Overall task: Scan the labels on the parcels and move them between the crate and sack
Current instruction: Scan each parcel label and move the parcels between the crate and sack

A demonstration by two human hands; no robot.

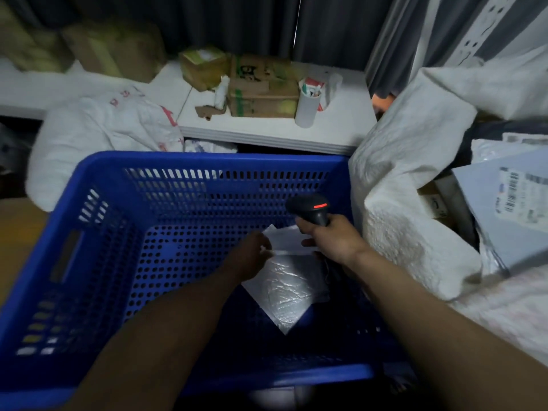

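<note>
A big blue perforated crate (98, 247) fills the middle of the view. On its floor lies a silvery plastic parcel (289, 287) with a white label end toward the far side. My left hand (252, 256) reaches down into the crate and pinches the parcel's upper left edge. My right hand (332, 238) grips a black barcode scanner (311, 209) with a red light on top, held just above the parcel's label end. To the right stands an open white woven sack (409, 209) with grey labelled parcels (510, 203) inside.
Behind the crate a white table (267, 132) carries cardboard boxes (261, 90) and a white cup (307, 106). Another white sack (98, 134) slumps at the left. Dark curtains hang at the back. A brown surface shows at the far left.
</note>
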